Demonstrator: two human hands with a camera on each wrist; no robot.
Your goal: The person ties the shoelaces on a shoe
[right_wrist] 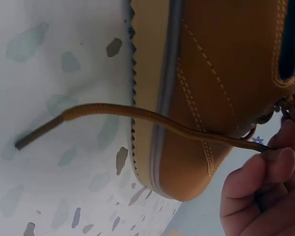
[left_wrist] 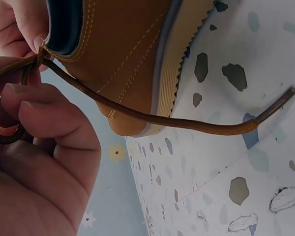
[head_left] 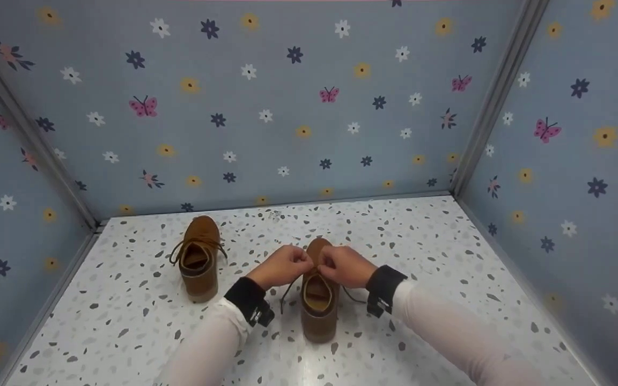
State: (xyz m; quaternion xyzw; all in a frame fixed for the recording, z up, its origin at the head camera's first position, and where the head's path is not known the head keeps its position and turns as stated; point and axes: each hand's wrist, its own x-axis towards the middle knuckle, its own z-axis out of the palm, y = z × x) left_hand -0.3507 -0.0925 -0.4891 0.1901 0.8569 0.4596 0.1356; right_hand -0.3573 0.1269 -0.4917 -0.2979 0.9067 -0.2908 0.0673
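A brown lace-up shoe [head_left: 319, 326] stands on the floor between my hands, its heel towards me. Over its throat, my left hand [head_left: 283, 266] pinches a loop of the brown shoelace [left_wrist: 137, 114], whose tipped end hangs out past the shoe's side in the left wrist view. From the other side my right hand [head_left: 347, 266] pinches the lace too, between thumb and fingertip. In the right wrist view a loose lace end [right_wrist: 152, 117] runs from those fingers across the shoe's side. Both hands nearly meet, hiding the front lacing in the head view.
To the left stands the matching brown shoe [head_left: 200, 284], its laces [head_left: 207, 242] tied in a bow. White speckled flooring [head_left: 416, 332] lies under both. Blue flower-patterned panels [head_left: 287, 145] rise at the back and on both sides, joined by grey corner posts [head_left: 494, 96].
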